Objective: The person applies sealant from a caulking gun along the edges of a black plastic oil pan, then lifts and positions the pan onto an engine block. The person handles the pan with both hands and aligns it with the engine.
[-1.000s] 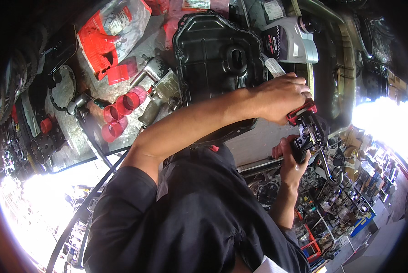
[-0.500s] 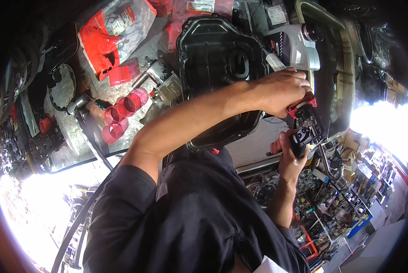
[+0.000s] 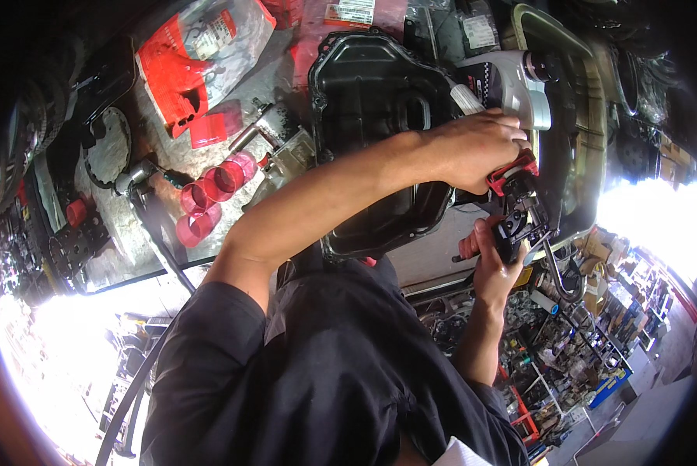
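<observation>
My left arm reaches across a black oil pan [image 3: 356,116], and my left hand [image 3: 477,155] is closed at the red piece [image 3: 513,172] on top of a black and metal mechanical part. Just below, my right hand [image 3: 490,260] grips the black mechanical part [image 3: 513,229] from underneath, its fingers wrapped round the lower body. A curved metal rod [image 3: 554,272] shows beside that part. How the red piece joins the black part is hidden by my left fingers.
A grey bottle with a black cap [image 3: 541,66] lies beyond my left hand, beside a large metal pan [image 3: 593,116]. Several red rings [image 3: 224,177], a metal housing [image 3: 290,151] and a red-and-clear plastic bag [image 3: 179,78] lie on the bench at left. Cluttered parts [image 3: 550,357] sit lower right.
The bench and the things on it sit slightly lower and further right in view. Both hands keep their hold on the part, with barely any visible movement.
</observation>
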The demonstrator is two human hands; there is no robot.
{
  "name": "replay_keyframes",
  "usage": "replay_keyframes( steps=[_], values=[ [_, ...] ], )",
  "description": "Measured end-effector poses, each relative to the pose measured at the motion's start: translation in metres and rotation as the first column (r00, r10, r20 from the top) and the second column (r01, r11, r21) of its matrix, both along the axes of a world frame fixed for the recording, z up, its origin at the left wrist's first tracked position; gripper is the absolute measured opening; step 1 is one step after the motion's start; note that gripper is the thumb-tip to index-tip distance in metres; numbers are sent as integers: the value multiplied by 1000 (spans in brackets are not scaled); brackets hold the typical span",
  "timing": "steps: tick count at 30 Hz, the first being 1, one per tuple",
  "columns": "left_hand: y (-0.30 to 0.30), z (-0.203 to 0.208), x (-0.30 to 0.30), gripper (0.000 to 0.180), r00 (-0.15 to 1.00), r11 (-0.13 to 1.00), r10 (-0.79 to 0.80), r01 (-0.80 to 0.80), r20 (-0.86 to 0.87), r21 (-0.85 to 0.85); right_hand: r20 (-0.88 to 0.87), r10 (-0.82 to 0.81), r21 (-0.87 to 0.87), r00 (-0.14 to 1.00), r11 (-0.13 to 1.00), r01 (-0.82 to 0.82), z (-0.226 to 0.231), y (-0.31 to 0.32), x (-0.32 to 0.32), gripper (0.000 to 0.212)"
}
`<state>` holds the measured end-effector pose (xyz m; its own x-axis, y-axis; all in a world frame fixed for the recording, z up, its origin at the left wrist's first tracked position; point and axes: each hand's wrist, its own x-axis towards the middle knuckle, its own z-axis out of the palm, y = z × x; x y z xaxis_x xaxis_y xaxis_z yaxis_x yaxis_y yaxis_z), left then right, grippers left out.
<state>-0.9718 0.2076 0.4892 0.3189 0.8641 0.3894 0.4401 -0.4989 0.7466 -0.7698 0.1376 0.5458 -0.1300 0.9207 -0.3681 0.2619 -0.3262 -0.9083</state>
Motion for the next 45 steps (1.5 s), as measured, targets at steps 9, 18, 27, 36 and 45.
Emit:
replay_keyframes(
  steps=[9, 18, 27, 36, 45],
  values=[
    [2, -6, -7, 45, 999, 998, 47, -47, -5, 37, -28, 10, -7, 1000, 1000, -10, -2, 3, -11, 12],
    [-6, -11, -16, 38, 994, 987, 102, -105, 31, 119, 11, 54, -27, 998, 998, -54, 0, 1, -22, 10],
    [-12, -12, -27, 40, 992, 986, 122, -124, 23, 116, -42, 24, -80, 999, 996, -27, 2, -1, -30, 10],
    [-15, -13, -39, 47, 991, 986, 129, -130, 16, 99, -67, 39, -99, 997, 994, -46, -1, 0, -39, 14],
    [-15, -15, -52, 50, 990, 984, 143, -144, 22, 101, -93, 23, -118, 995, 992, -34, -3, 2, -53, 13]
  ],
)
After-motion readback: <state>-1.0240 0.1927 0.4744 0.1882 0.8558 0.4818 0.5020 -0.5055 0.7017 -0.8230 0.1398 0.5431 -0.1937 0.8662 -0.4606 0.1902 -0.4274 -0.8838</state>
